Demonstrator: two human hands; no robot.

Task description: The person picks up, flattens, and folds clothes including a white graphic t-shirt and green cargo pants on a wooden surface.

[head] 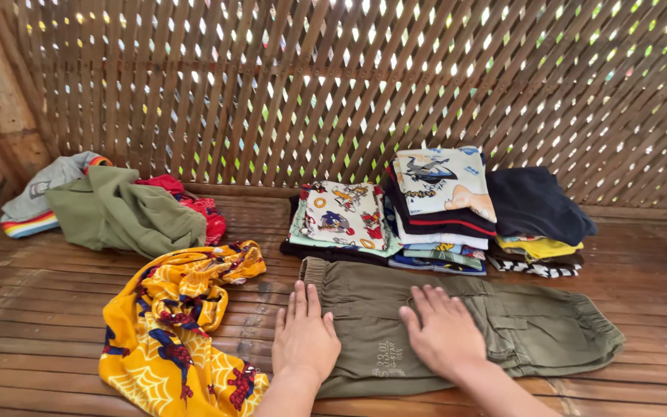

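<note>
Both hands lie flat and unclenched, palms down, grasping nothing — the left hand [304, 337] presses the waistband end of the olive cargo shorts [457, 324], its heel hanging off the edge, and the right hand [443, 330] rests on the middle of the same shorts, just beside a pocket flap. The shorts lie folded lengthwise on the bamboo-slat floor [55, 309], right in front of the person.

Just left of the shorts, nearly touching them, sprawls a crumpled yellow printed garment [175, 324]; my guess is a sweeping palm could drag it in or catch it. Behind the shorts stand folded stacks — a cartoon-print stack [341, 220], a taller stack [438, 212] and a dark navy one [538, 208]. The tall one leans slightly, so a nudge might tip it. Far left of the shorts, an unfolded heap with an olive shirt [125, 212] waits.

The slats have gaps where cloth could snag. Both forearms are cut off at the bottom edge, the underside of the shorts is hidden, and the lower layers of the stacks are hard to tell apart
</note>
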